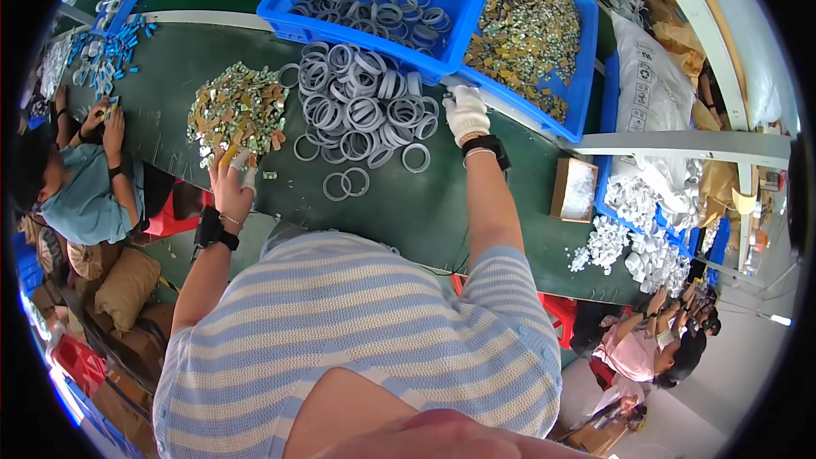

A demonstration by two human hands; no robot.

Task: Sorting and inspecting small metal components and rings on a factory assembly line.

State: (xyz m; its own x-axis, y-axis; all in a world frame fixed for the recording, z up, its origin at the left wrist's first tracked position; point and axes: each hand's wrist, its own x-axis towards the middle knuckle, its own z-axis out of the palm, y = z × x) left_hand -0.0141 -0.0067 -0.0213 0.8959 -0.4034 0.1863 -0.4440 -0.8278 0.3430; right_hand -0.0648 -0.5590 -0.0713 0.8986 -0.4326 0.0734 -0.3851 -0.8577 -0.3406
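Note:
My left hand (233, 187), with yellow and white coverings on some fingers, reaches with its fingers apart to the near edge of a heap of small shiny and orange-brown flat pieces (236, 110). My right hand (467, 112), in a white glove, is closed beside the front wall of the blue bins. Whatever its curled fingers hold, if anything, is hidden. Between my hands lies a large pile of grey rings (361, 106). A few loose rings (335, 187) lie flat at its near side. One small piece (269, 176) sits apart, right of my left hand.
A blue bin (285, 27) at the back holds more grey rings. Another blue bin (586, 59) holds more flat pieces. At right are a small cardboard box (573, 190), white parts (608, 242) and a white sack (650, 76). Co-workers sit at both sides; blue parts (106, 59) lie far left.

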